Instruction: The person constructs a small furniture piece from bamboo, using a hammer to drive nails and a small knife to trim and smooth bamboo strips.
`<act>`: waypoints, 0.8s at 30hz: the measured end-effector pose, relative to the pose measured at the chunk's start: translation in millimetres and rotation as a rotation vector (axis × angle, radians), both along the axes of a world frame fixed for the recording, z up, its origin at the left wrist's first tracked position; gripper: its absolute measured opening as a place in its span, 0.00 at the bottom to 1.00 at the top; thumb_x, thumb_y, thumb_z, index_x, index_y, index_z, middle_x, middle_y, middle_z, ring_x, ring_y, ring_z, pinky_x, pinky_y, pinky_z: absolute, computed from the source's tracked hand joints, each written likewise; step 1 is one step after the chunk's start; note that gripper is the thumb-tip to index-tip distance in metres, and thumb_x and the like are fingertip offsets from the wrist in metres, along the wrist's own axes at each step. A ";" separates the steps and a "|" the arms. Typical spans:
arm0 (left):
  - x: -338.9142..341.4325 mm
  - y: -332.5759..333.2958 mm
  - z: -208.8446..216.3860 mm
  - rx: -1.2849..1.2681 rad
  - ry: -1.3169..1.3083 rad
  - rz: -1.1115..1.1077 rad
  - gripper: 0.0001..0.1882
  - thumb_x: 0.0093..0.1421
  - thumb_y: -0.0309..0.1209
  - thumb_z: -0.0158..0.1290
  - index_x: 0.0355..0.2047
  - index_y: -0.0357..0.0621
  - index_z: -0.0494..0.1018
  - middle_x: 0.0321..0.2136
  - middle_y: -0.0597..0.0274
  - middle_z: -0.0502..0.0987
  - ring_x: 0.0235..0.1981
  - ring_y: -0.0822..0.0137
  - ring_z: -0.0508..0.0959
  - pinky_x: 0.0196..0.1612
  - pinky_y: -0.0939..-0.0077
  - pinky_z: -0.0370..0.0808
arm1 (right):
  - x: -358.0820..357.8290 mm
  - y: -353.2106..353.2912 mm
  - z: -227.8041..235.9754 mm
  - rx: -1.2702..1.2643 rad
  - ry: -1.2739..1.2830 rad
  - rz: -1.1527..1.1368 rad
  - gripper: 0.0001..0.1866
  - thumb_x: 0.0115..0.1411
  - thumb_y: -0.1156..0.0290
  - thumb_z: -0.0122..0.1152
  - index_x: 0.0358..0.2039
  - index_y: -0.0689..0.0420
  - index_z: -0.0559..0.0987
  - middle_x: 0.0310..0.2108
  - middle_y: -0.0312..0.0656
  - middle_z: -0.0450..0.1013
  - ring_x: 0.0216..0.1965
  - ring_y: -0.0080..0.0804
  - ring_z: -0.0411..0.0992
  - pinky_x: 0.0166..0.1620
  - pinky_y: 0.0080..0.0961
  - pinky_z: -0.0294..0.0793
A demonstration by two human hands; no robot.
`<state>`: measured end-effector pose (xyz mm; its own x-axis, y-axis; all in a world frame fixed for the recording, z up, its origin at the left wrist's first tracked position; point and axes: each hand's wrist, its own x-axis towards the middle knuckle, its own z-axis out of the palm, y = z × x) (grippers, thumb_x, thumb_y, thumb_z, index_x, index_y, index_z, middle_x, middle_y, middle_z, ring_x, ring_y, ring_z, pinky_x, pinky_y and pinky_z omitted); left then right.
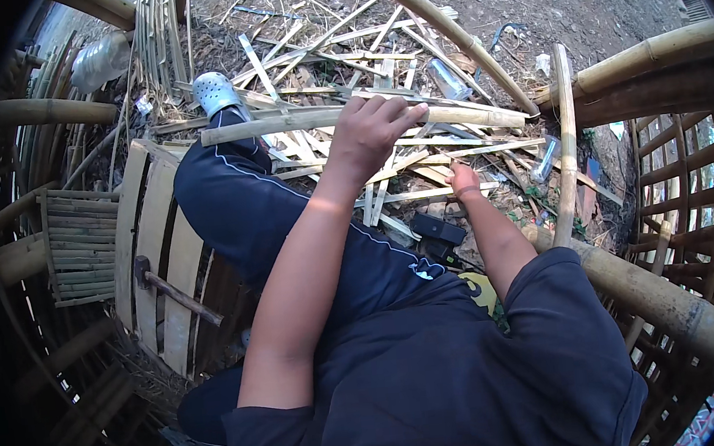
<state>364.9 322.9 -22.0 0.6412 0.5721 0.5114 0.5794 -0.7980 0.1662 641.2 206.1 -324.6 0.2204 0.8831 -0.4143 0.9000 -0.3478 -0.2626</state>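
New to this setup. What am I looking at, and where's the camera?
No robot here: these are a person's bare hands. The single picture comes from a wide fisheye camera on their head, looking down, so straight edges bend. The left hand grips a bamboo pole. The right hand is down at the bamboo strips scattered on the ground; whether it holds one is unclear. A hammer lies on a slatted wooden bench at left.

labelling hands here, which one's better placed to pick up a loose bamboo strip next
Probably the right hand: it is down at the bamboo strips, though whether it grips one is unclear. The left hand is closed over the long bamboo piece, so seems less free.
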 end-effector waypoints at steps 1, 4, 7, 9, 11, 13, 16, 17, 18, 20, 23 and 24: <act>1.4 -2.3 -3.4 -0.011 0.015 -0.021 0.19 0.56 0.28 0.54 0.48 0.64 0.78 0.35 0.74 0.77 0.36 0.71 0.77 0.39 0.71 0.69 | 6.1 1.2 -0.8 -0.006 -0.003 0.008 0.14 0.56 0.63 0.69 0.41 0.54 0.81 0.41 0.49 0.79 0.47 0.51 0.76 0.50 0.46 0.72; -3.9 -5.1 -12.7 -0.009 0.035 -0.003 0.20 0.56 0.27 0.54 0.48 0.64 0.78 0.35 0.75 0.77 0.37 0.71 0.78 0.39 0.72 0.69 | 33.7 -5.4 1.0 0.027 -0.092 0.011 0.11 0.55 0.67 0.68 0.39 0.55 0.81 0.38 0.52 0.79 0.44 0.54 0.76 0.47 0.48 0.75; 4.8 1.3 -11.7 -0.022 0.012 -0.025 0.21 0.56 0.26 0.53 0.49 0.64 0.78 0.35 0.74 0.77 0.38 0.71 0.78 0.38 0.71 0.69 | 106.8 -34.6 -7.7 0.027 -0.311 -0.053 0.06 0.59 0.72 0.60 0.34 0.60 0.80 0.38 0.53 0.79 0.42 0.54 0.78 0.44 0.46 0.78; 2.4 3.1 -8.6 -0.035 -0.003 0.005 0.21 0.56 0.25 0.54 0.48 0.63 0.79 0.34 0.74 0.77 0.38 0.71 0.78 0.38 0.70 0.69 | 132.5 -47.4 4.1 -0.039 -0.337 -0.221 0.11 0.61 0.75 0.52 0.39 0.58 0.82 0.38 0.54 0.79 0.42 0.52 0.79 0.46 0.45 0.79; 1.7 3.2 -10.8 -0.028 -0.030 0.010 0.21 0.56 0.25 0.54 0.48 0.63 0.79 0.34 0.74 0.77 0.37 0.71 0.78 0.38 0.70 0.69 | 139.3 -52.0 18.6 -0.091 -0.384 -0.178 0.12 0.62 0.75 0.52 0.42 0.57 0.83 0.40 0.52 0.79 0.44 0.50 0.79 0.48 0.43 0.78; 1.3 1.8 -12.6 -0.024 -0.064 0.011 0.21 0.56 0.25 0.54 0.48 0.63 0.79 0.34 0.74 0.77 0.37 0.70 0.78 0.39 0.70 0.69 | 126.1 -47.0 33.2 -0.115 -0.428 -0.181 0.12 0.62 0.74 0.53 0.42 0.57 0.83 0.41 0.51 0.79 0.45 0.49 0.79 0.49 0.41 0.77; 5.5 2.6 -13.0 -0.025 -0.044 -0.005 0.21 0.55 0.24 0.54 0.48 0.63 0.79 0.34 0.74 0.77 0.37 0.71 0.77 0.39 0.70 0.69 | 102.4 -42.5 35.4 -0.092 -0.623 -0.241 0.12 0.63 0.72 0.53 0.43 0.57 0.82 0.44 0.50 0.79 0.47 0.47 0.78 0.50 0.39 0.76; 7.5 3.5 -13.2 -0.025 -0.049 -0.017 0.21 0.55 0.24 0.54 0.48 0.63 0.79 0.34 0.74 0.77 0.37 0.71 0.77 0.39 0.70 0.69 | 97.6 -40.9 33.0 -0.044 -0.766 -0.280 0.12 0.63 0.72 0.52 0.43 0.57 0.82 0.45 0.50 0.78 0.48 0.47 0.78 0.51 0.38 0.76; 3.2 2.8 -14.5 -0.035 -0.014 0.001 0.20 0.57 0.26 0.54 0.48 0.63 0.79 0.36 0.74 0.77 0.38 0.70 0.77 0.39 0.70 0.69 | 87.4 -34.7 34.3 -0.061 -0.688 -0.191 0.12 0.61 0.71 0.55 0.42 0.56 0.83 0.43 0.52 0.79 0.46 0.47 0.79 0.49 0.39 0.77; 2.2 2.2 -13.3 -0.040 -0.005 0.009 0.17 0.59 0.27 0.52 0.46 0.64 0.79 0.36 0.73 0.78 0.38 0.70 0.77 0.39 0.70 0.69 | 73.5 -24.1 31.6 -0.064 -0.301 -0.023 0.13 0.53 0.63 0.66 0.36 0.57 0.84 0.37 0.52 0.80 0.40 0.49 0.79 0.46 0.40 0.80; -5.0 -3.3 -9.9 -0.067 -0.011 0.045 0.17 0.59 0.27 0.52 0.45 0.63 0.80 0.35 0.74 0.78 0.37 0.70 0.77 0.39 0.70 0.68 | 11.8 -3.7 32.1 -0.227 0.096 0.012 0.23 0.51 0.49 0.71 0.39 0.53 0.84 0.43 0.51 0.79 0.47 0.50 0.77 0.51 0.41 0.76; -0.7 -1.8 -10.0 -0.048 -0.026 0.031 0.17 0.58 0.26 0.52 0.44 0.63 0.80 0.34 0.75 0.78 0.36 0.71 0.77 0.38 0.70 0.68 | 1.6 -0.2 23.6 -0.252 0.036 -0.034 0.25 0.53 0.50 0.70 0.46 0.54 0.82 0.46 0.52 0.79 0.49 0.49 0.76 0.54 0.40 0.74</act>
<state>364.3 321.1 -32.0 0.6101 0.6157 0.4988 0.5986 -0.7705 0.2190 642.8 205.9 -301.1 0.2295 0.7434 -0.6283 0.8782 -0.4365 -0.1957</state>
